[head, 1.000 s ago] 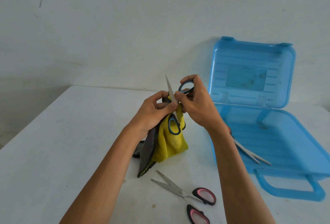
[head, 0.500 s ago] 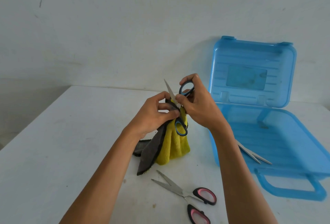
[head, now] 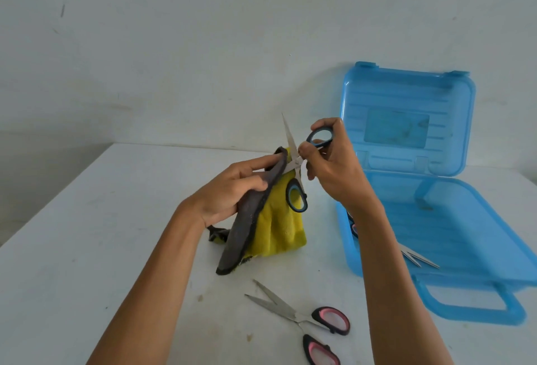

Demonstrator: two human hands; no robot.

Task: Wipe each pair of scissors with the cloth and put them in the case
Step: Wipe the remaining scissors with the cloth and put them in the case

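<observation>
Now the right hand pinches open black-blue scissors, 1 blade pointing to 12 o'clock; the left hand grips the yellow-grey cloth around the other blade.

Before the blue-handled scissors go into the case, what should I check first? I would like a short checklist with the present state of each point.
1. The right hand grips the blue-handled scissors: ok.
2. The left hand holds the cloth against one blade: ok.
3. Blades closed for storing: not ok, they stand open.
4. Blades wiped clean: cannot tell.
5. The case lies open with free floor: ok.
6. The pink-handled scissors are off the table: not ok.
</observation>
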